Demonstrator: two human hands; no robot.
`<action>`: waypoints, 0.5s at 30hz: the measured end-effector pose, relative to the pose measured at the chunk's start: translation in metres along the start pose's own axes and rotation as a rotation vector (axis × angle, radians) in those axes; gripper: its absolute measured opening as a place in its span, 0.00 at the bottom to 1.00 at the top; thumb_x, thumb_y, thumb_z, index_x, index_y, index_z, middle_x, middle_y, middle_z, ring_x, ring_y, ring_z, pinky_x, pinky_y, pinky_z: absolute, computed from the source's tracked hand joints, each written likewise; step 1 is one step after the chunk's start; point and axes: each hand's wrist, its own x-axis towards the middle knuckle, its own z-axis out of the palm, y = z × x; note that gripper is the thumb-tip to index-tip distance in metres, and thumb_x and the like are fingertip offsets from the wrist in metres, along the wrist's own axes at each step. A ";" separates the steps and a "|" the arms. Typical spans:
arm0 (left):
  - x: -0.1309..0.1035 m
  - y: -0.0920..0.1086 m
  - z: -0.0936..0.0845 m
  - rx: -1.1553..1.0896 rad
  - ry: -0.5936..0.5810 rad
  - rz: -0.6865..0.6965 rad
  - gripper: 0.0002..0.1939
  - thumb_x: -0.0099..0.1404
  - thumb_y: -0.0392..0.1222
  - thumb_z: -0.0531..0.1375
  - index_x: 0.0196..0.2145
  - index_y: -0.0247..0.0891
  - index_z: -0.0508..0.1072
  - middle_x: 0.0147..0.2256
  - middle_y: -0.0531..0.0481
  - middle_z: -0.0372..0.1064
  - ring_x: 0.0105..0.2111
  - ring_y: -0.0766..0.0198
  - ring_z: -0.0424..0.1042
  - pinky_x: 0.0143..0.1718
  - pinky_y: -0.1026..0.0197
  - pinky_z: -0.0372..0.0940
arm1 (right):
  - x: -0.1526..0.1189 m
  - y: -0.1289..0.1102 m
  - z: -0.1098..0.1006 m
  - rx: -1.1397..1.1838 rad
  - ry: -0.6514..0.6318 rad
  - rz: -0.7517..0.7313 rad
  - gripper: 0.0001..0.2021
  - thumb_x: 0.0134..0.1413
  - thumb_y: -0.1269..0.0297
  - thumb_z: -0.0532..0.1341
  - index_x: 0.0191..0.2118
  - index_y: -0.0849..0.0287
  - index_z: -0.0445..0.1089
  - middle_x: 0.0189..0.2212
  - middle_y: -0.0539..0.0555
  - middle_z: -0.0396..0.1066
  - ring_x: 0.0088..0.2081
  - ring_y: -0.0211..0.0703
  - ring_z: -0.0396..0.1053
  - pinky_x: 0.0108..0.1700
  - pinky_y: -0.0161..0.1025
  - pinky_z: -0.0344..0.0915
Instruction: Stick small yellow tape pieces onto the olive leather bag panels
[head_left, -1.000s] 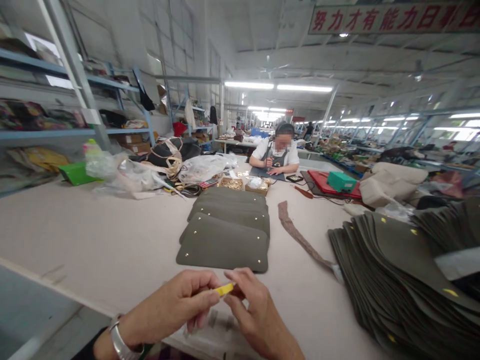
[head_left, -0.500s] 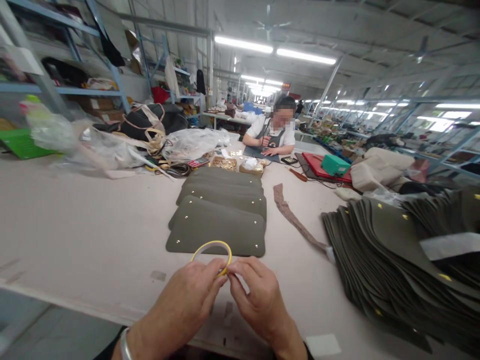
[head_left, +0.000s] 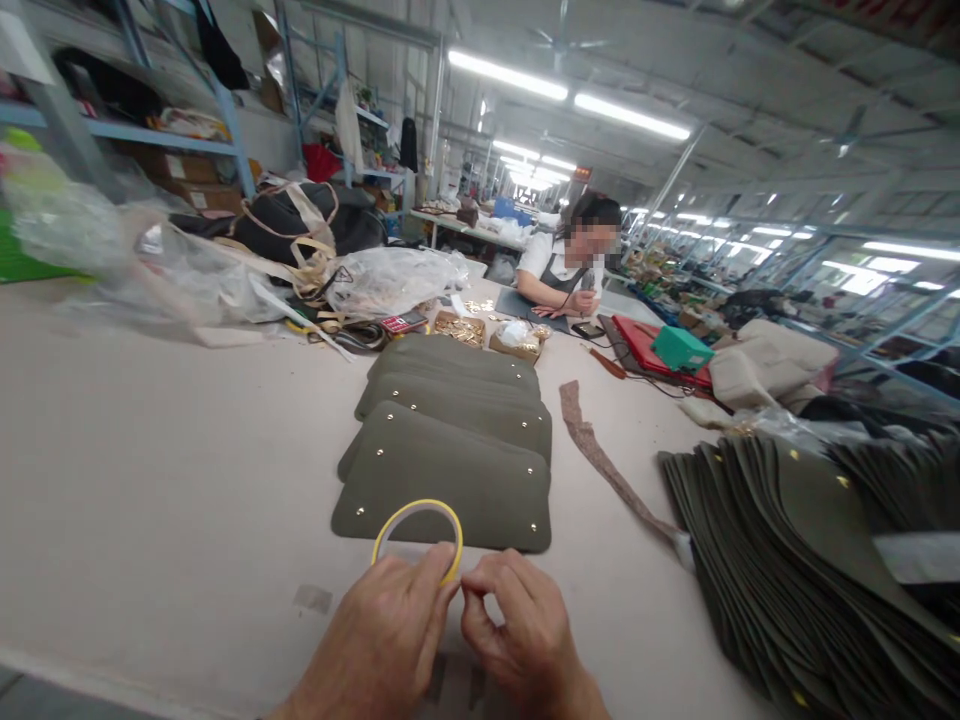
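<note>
My left hand [head_left: 394, 630] is closed around the lower right part of a narrow roll of yellow tape [head_left: 420, 506], its ring standing up above my fingers. Just to the right, my right hand [head_left: 517, 625] is pinched, thumb against forefinger, with its tips close beside the roll. Whatever lies between those tips is too small to make out. Beyond both hands, flat dark olive panels [head_left: 450, 475] with small metal studs overlap in a stack on the table [head_left: 187, 480].
At the right lies a large fanned pile of olive panels [head_left: 757, 540]. A brown strip [head_left: 592, 450] runs between the stacks. Small boxes of gold-coloured metal parts [head_left: 459, 330] stand behind. Across the table a co-worker [head_left: 559, 275] leans over a dark mat. Plastic bags [head_left: 397, 280] lie left.
The view has shifted slightly, and my hands sit lower in it. My right fingertips have drawn a little away from the tape roll. The co-worker's head and raised hand have moved right.
</note>
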 end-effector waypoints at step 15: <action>0.060 0.003 0.028 -0.113 -0.115 0.125 0.11 0.68 0.31 0.47 0.32 0.41 0.64 0.24 0.53 0.65 0.23 0.61 0.63 0.26 0.58 0.55 | 0.017 0.033 -0.018 0.608 0.103 1.147 0.08 0.45 0.63 0.63 0.23 0.61 0.68 0.14 0.48 0.67 0.15 0.35 0.64 0.20 0.32 0.64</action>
